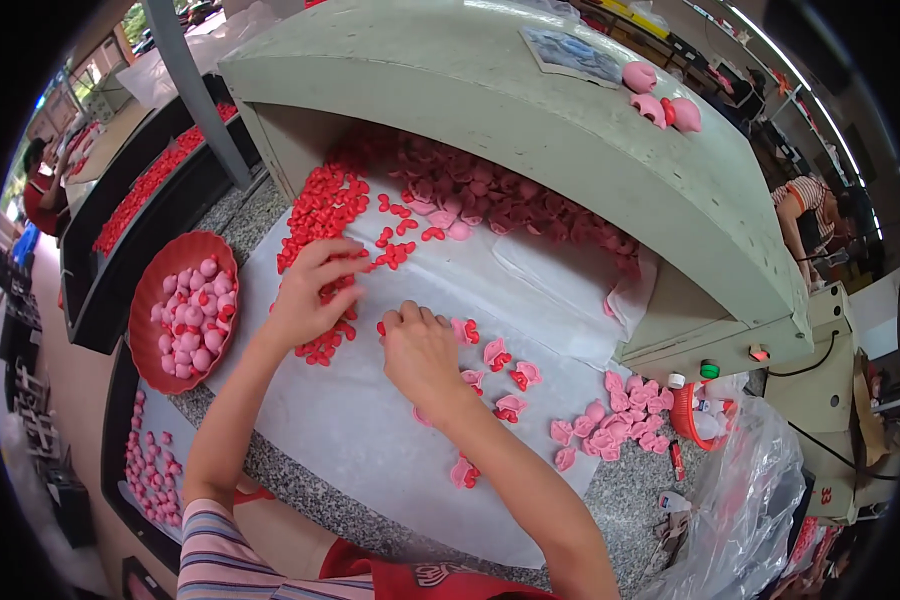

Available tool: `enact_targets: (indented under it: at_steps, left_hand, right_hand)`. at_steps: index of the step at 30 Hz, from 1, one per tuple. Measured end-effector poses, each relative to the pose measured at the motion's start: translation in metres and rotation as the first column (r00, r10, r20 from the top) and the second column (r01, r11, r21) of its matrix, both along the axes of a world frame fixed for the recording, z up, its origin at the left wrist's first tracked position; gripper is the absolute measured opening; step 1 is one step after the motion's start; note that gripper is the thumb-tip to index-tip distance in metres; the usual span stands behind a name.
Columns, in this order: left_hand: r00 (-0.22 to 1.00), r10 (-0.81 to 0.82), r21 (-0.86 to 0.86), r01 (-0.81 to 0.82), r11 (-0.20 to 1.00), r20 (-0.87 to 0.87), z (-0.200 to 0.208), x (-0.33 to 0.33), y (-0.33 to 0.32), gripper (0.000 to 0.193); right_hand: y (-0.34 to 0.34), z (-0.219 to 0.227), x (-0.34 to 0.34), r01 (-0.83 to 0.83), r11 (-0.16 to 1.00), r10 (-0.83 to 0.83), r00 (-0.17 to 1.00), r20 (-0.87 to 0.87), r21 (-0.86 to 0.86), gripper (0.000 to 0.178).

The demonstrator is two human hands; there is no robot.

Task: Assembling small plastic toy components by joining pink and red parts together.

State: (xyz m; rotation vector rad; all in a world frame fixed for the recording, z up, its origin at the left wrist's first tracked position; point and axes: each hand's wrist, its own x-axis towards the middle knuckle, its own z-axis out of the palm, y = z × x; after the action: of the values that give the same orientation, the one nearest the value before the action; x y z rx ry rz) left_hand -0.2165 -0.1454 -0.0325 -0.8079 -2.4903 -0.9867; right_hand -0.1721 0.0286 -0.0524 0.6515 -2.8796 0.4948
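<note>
My left hand [310, 295] rests with curled fingers on a heap of small red bow-shaped pieces [325, 215] spread over a white sheet [370, 440]. It seems to pinch one red piece, though the fingers hide it. My right hand [422, 350] lies knuckles up in the middle of the sheet, fingertips pressed on a small pink piece with a red bow [464, 330]. Several finished pink pieces with bows [510, 380] lie just right of that hand. A heap of plain pink pieces [490, 200] sits farther back under the hood.
A pale green hood [570, 120] arches over the back of the speckled stone bench [630, 500]. A red bowl [150, 300] of pink pieces stands at left. More pink pieces [610, 430], a small red basket [685, 415] and a clear plastic bag [750, 510] sit at right. Other people work in the background.
</note>
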Motion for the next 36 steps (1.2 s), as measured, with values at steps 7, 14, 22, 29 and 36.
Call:
enact_targets:
  at_steps: [7,14,22,29,36]
  left_hand:
    - [0.998,0.070,-0.151,-0.069,0.986,0.001,-0.018,-0.100,0.137,0.020]
    - [0.984,0.168,-0.198,-0.152,0.968,0.065,-0.033,-0.110,0.177,0.015]
    - [0.205,-0.805,0.814,-0.325,0.481,0.557,0.028,0.053,0.164,0.033]
    - [0.344,-0.762,0.823,-0.058,0.566,0.549,0.040,0.149,0.160,0.033]
    - [0.836,-0.438,0.377,0.308,0.873,0.330,0.050,0.177,0.174,0.034]
  right_hand:
    - [0.073,0.052,0.049,0.549,0.467,0.202,0.697,0.688,-0.693,0.025]
    - [0.134,0.040,0.109,0.566,-0.046,0.348,0.781,0.518,-0.823,0.032]
    - [0.163,0.057,0.145,0.591,-0.190,0.411,0.773,0.483,-0.784,0.034]
    - [0.172,0.063,0.169,0.514,-0.104,0.250,0.842,0.477,-0.852,0.034]
    - [0.169,0.078,0.189,0.435,-0.004,0.118,0.894,0.431,-0.900,0.033]
